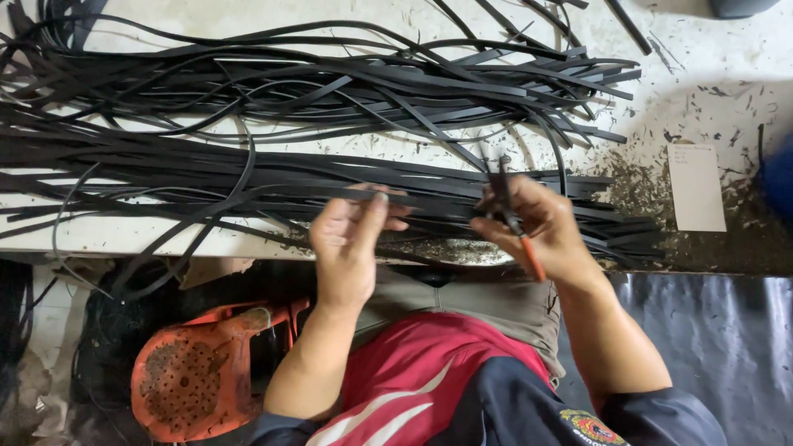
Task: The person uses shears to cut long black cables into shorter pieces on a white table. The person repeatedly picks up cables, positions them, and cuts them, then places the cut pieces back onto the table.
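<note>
Spanning both hands (pixel 446 227) (taut): black strip (pixel 429 206)

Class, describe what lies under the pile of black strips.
Under the black strips shows a white worktable scattered with dark scraps. The tabletop directly beneath the dense bundle is covered.

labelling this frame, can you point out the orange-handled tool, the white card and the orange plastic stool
orange-handled tool (pixel 533 258), head view, on the orange handle below the right hand.
white card (pixel 696 188), head view, middle of the card's face.
orange plastic stool (pixel 178 380), head view, on its perforated seat.
</note>
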